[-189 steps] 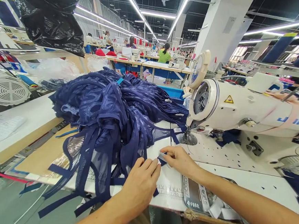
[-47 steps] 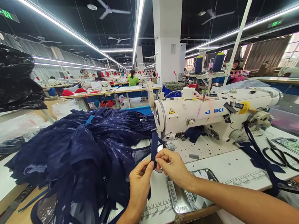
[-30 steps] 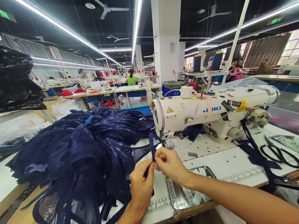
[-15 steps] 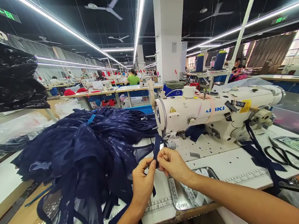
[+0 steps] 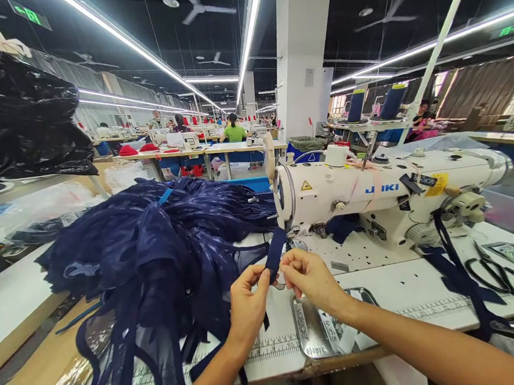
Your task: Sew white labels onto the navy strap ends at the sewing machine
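A navy fabric strap [image 5: 276, 251] stands up between my hands, in front of the needle end of a white sewing machine [image 5: 350, 188]. My left hand [image 5: 249, 300] pinches its lower end between thumb and fingers. Just right of the strap, my right hand [image 5: 312, 280] is closed in a pinch; whatever its fingertips hold is too small or hidden to name. A big heap of navy mesh garments [image 5: 155, 254] with long straps spreads to the left of my hands. Below my right hand lies a metal tray [image 5: 313, 345] with labels in it.
Black scissors [image 5: 504, 280] lie at the right beside navy strips [image 5: 459, 277]. A printed ruler [image 5: 273, 351] runs along the table's front edge. A black plastic bag [image 5: 24, 116] hangs at the left. A person in green [image 5: 234, 132] sits farther back.
The view has shifted slightly left, so things sit farther right. My right fingers have moved off the strap to its right side, and more of the strap shows above my left hand.
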Available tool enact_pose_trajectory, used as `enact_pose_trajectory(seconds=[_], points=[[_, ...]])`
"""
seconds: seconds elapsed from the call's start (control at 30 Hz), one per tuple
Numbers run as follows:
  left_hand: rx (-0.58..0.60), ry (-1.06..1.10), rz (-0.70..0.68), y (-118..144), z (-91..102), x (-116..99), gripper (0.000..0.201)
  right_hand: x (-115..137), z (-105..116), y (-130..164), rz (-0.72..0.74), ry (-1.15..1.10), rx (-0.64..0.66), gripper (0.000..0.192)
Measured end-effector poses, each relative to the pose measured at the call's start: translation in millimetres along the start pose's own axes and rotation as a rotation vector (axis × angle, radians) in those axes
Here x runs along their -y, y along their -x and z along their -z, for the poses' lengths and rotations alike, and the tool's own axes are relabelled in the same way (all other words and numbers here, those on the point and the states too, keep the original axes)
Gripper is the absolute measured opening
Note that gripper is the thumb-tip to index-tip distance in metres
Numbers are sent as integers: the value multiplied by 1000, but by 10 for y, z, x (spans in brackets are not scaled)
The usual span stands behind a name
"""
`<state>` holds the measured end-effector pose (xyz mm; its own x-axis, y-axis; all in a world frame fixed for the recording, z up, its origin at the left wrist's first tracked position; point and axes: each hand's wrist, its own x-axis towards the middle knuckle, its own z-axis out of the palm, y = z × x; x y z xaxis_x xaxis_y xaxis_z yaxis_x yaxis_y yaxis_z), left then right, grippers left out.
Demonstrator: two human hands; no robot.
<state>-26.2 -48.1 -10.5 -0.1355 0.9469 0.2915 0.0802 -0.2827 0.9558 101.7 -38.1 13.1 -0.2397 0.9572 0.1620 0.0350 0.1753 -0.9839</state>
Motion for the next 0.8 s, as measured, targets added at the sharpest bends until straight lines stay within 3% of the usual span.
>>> enact_pose_trajectory(seconds=[0.27,0.8], points=[[2,-43,-49,15,13,54,17,-124,-29,-68,84,97,-23,4],[-60,-340,-283,49,13,44,22,-101,-90,-53,60,97,-37,7]])
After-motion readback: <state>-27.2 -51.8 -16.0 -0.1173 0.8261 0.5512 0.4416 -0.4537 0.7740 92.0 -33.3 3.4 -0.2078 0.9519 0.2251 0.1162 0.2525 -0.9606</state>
